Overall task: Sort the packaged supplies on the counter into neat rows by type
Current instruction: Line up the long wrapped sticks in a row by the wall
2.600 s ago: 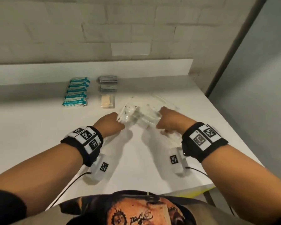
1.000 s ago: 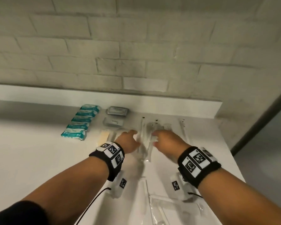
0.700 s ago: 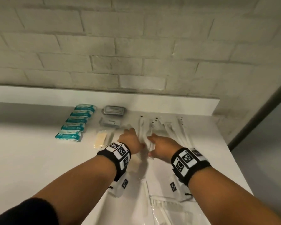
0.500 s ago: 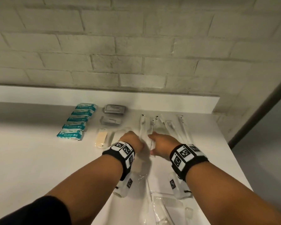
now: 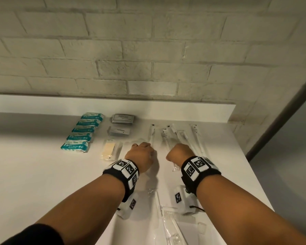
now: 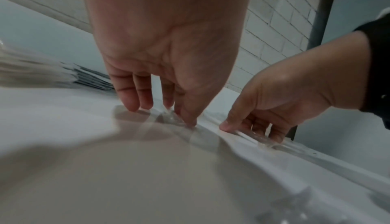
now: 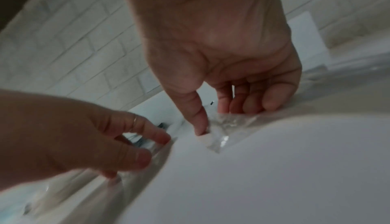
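Head view, nearest the person: a loose heap of clear plastic packets, one holding a comb, lies on the white counter below the two wrists, seemingly not yet sorted.

Just beyond the heap, both hands work at the near ends of long clear sleeves. The left hand points its fingers down; in the left wrist view its thumb and fingertips pinch the crinkled end of one clear sleeve against the counter. The right hand is set just right of it; in the right wrist view its thumb and curled fingers nip the transparent corner of a second sleeve. Holding each by its end probably lets the person slide the sleeves parallel and level.

Beyond the hands, toward the wall, about four such sleeves, each with what looks like a slim white toothbrush, lie side by side, though the middle ones cross slightly. Further right of the left hand lies the outermost sleeve.

Left of the left hand, a pale yellow packet lies in line with two grey sachet stacks behind it. Further left again, five teal wipe packs overlap in a tidy column reaching toward the brick wall. Those groups look finished, so the sleeves appear to be the row in hand.
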